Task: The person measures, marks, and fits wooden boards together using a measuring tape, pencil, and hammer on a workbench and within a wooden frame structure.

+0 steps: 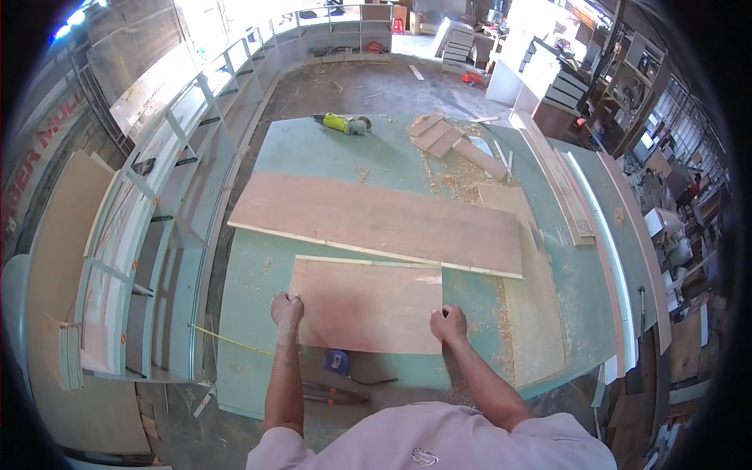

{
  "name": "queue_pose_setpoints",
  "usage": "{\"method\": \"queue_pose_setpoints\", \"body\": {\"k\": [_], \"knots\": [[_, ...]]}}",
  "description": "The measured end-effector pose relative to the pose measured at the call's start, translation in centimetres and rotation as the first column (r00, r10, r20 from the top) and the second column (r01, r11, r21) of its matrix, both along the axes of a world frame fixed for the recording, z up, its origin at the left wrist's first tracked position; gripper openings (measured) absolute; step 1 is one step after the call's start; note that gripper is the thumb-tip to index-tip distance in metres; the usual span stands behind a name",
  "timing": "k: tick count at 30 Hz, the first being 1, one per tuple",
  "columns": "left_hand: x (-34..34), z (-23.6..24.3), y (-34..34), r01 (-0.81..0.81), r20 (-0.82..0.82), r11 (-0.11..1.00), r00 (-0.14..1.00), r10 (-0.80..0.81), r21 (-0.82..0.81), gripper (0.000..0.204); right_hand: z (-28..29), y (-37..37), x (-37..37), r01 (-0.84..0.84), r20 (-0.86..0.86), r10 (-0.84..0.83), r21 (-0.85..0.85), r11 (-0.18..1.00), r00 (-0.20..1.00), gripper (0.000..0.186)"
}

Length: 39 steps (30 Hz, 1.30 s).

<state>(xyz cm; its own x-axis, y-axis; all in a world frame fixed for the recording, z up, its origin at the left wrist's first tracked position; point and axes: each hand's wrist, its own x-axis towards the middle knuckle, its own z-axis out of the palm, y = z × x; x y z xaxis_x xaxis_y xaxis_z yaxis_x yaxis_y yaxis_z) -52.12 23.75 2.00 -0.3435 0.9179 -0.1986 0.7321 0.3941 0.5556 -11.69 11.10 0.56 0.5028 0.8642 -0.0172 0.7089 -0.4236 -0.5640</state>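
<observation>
A short reddish-brown plywood panel (368,305) lies before me on the green worktable (247,305), a pale strip along its far edge. My left hand (287,308) grips its left edge, fingers closed. On the opposite edge my right hand (449,323) is closed too. Just beyond is a longer plywood panel (376,219), set at a slight angle, with a pale strip along its near edge. Close to my body, a blue tape measure (336,361) rests below the short panel. A yellow measuring blade (231,338) runs leftward past my left forearm.
A green angle grinder (342,124) sits at the table's far side. Stacked wood offcuts (439,135) and wood shavings (462,186) lie at the far right. Long boards (552,172) line the right side. A white shelf frame (164,211) stands along the left. Pliers-like tools (333,394) lie near my body.
</observation>
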Motion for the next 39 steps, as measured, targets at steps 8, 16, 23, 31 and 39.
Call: {"method": "queue_pose_setpoints", "body": {"k": [8,16,23,31,39], "knots": [[1.5,0.8,1.0,-0.036,-0.176,0.993,0.984,0.017,-0.109,0.034,0.4,-0.5,-0.4,0.077,-0.107,-0.08,-0.032,0.997,0.991,0.023],[0.7,0.0,1.4,0.083,-0.309,0.992,0.945,-0.107,-0.091,0.034,-0.3,0.0,0.0,0.031,-0.09,-0.04,-0.094,0.995,0.995,0.024],[1.5,0.8,1.5,0.087,-0.33,0.989,0.936,-0.123,-0.121,0.035,-0.2,-0.2,-0.2,0.051,0.001,-0.051,0.008,0.999,0.999,0.024],[0.2,1.5,1.5,0.012,-0.214,0.993,0.976,-0.036,-0.114,0.031,1.2,0.3,-1.3,0.039,0.02,-0.037,-0.122,0.992,0.999,0.023],[0.1,0.0,1.4,-0.026,-0.085,0.992,0.996,0.015,-0.121,0.033,1.3,-0.1,0.2,0.041,-0.085,-0.056,-0.166,0.985,0.995,0.027]]}}
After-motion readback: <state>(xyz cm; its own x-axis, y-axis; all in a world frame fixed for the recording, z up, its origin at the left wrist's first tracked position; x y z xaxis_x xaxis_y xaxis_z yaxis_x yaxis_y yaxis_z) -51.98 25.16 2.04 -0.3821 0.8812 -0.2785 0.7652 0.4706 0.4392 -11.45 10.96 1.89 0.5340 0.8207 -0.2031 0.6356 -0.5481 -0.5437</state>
